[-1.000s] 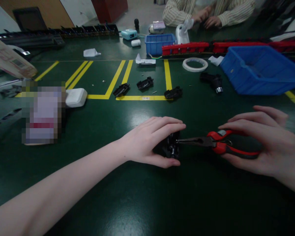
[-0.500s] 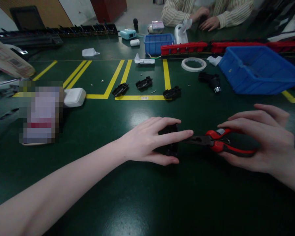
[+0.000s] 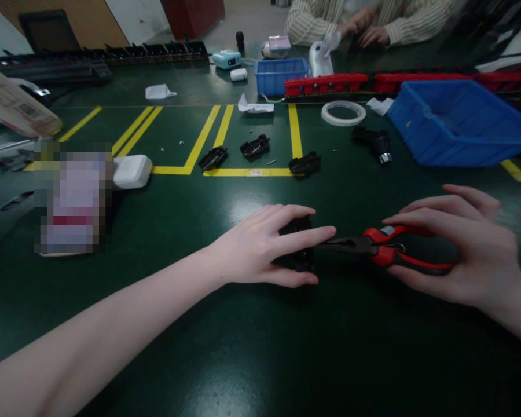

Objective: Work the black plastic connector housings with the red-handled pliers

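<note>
My left hand (image 3: 263, 246) lies over a small black plastic part (image 3: 298, 243) on the dark green table (image 3: 260, 347), fingers wrapped round it and pinning it down. My right hand (image 3: 455, 249) grips the red-and-black handles of a pair of long-nose pliers (image 3: 380, 248). The pliers' dark jaws point left and reach the black part under my left fingers. Most of that part is hidden by my hand.
Three similar black parts (image 3: 254, 147) lie along yellow floor-style lines further back. A large blue bin (image 3: 455, 121) stands at the right, a small blue bin (image 3: 280, 75) and a tape roll (image 3: 342, 113) behind. Another person's hands (image 3: 367, 29) rest at the far edge. A white box (image 3: 132, 171) sits left.
My left fingers have stretched further over the black part, covering more of it. The pliers and my right hand have shifted slightly left and stay at the part.
</note>
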`<state>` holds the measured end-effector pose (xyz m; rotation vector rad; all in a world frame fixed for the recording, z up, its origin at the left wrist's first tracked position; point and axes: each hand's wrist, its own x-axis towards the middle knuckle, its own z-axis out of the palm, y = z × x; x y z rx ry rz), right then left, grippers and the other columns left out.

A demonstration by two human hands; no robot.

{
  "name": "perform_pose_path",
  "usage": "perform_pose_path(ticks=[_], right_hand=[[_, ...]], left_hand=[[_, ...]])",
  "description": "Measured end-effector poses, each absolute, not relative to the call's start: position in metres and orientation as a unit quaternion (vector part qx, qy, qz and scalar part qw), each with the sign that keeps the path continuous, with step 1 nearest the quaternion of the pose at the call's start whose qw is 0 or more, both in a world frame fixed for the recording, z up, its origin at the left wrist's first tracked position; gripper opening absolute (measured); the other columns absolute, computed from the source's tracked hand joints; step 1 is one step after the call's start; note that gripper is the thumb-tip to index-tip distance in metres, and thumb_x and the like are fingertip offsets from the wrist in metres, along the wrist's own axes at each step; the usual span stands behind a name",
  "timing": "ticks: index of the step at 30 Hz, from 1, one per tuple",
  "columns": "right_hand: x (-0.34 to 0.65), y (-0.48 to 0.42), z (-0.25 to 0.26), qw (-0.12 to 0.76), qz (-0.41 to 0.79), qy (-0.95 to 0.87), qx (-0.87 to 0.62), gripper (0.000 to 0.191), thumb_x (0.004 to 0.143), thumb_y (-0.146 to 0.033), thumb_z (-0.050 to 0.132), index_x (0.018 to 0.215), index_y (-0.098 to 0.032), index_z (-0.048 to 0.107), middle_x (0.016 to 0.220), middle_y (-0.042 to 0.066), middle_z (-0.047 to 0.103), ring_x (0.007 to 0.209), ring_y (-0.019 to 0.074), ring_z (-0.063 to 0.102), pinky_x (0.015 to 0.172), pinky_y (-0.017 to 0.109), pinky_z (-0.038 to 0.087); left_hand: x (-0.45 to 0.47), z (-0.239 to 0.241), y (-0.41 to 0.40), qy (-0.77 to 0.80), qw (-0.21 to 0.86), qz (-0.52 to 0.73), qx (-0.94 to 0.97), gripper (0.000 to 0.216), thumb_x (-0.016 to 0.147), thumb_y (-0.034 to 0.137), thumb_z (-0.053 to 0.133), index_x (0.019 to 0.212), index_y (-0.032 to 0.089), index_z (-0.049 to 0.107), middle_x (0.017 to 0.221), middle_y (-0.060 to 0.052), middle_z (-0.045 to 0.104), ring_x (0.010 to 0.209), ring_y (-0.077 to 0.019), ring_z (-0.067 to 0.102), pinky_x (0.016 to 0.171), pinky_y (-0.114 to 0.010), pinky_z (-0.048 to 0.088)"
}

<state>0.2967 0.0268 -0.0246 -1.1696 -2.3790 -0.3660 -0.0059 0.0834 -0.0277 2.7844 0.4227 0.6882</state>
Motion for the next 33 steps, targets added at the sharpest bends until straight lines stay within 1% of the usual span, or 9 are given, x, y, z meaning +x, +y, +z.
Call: perform_pose_path(ticks=[7,13,18,21,25,29,33], right_hand=[[0.2945,0.0270,-0.0230,0.226,-0.136,-0.867,-0.422,0.039,0.082,-0.052,0.051,0.099,-0.018,0.057,0.085,0.011,0.060,0.078,0.0269,0.060,0.089,0.060,0.041],[0.2960,0.0270,-0.0200,0.228,-0.161,-0.872,-0.402,0.038,0.081,-0.049,0.053,0.099,-0.016,0.057,0.085,0.012,0.060,0.077,0.0270,0.059,0.088,0.060,0.040],[0.2967,0.0286,-0.0193,0.224,-0.173,-0.873,-0.397,0.037,0.082,-0.049,0.052,0.098,-0.016,0.057,0.084,0.012,0.060,0.076,0.0272,0.059,0.087,0.060,0.041],[0.2968,0.0289,-0.0198,0.227,-0.179,-0.870,-0.400,0.037,0.081,-0.049,0.053,0.099,-0.017,0.057,0.084,0.011,0.060,0.076,0.0262,0.059,0.089,0.058,0.041],[0.2974,0.0284,-0.0196,0.217,-0.200,-0.872,-0.389,0.039,0.080,-0.048,0.056,0.101,-0.016,0.057,0.083,0.011,0.061,0.077,0.0260,0.060,0.091,0.057,0.039],[0.2975,0.0277,-0.0199,0.208,-0.219,-0.875,-0.378,0.041,0.080,-0.049,0.056,0.102,-0.014,0.057,0.080,0.012,0.062,0.077,0.0275,0.060,0.090,0.058,0.039],[0.2971,0.0269,-0.0224,0.208,-0.214,-0.870,-0.394,0.042,0.079,-0.050,0.058,0.104,-0.017,0.057,0.082,0.010,0.063,0.078,0.0263,0.061,0.093,0.056,0.039]], left_hand=[[-0.0052,-0.0278,0.0827,0.154,0.121,0.233,0.952,0.055,0.092,0.052,0.047,0.133,0.016,0.050,0.132,-0.017,0.050,0.119,-0.0268,0.051,0.094,-0.040,0.047],[-0.0043,-0.0240,0.0841,0.148,0.167,0.248,0.943,0.064,0.089,0.054,0.052,0.136,0.012,0.043,0.131,-0.017,0.052,0.119,-0.0260,0.052,0.096,-0.038,0.047],[-0.0039,-0.0222,0.0844,0.157,0.201,0.257,0.932,0.069,0.086,0.055,0.057,0.137,0.012,0.040,0.130,-0.016,0.054,0.117,-0.0261,0.054,0.094,-0.038,0.049],[-0.0040,-0.0258,0.0851,0.156,0.207,0.272,0.927,0.071,0.084,0.056,0.058,0.137,0.013,0.039,0.129,-0.015,0.055,0.116,-0.0262,0.055,0.094,-0.038,0.049],[-0.0043,-0.0288,0.0861,0.157,0.206,0.256,0.931,0.073,0.083,0.057,0.060,0.138,0.014,0.039,0.131,-0.015,0.054,0.118,-0.0269,0.054,0.095,-0.039,0.048],[-0.0039,-0.0265,0.0861,0.158,0.207,0.243,0.935,0.073,0.082,0.054,0.063,0.137,0.012,0.039,0.132,-0.016,0.053,0.118,-0.0270,0.053,0.096,-0.039,0.048],[-0.0034,-0.0248,0.0858,0.154,0.213,0.235,0.936,0.074,0.081,0.052,0.065,0.137,0.012,0.038,0.130,-0.015,0.054,0.117,-0.0265,0.053,0.096,-0.039,0.048]])
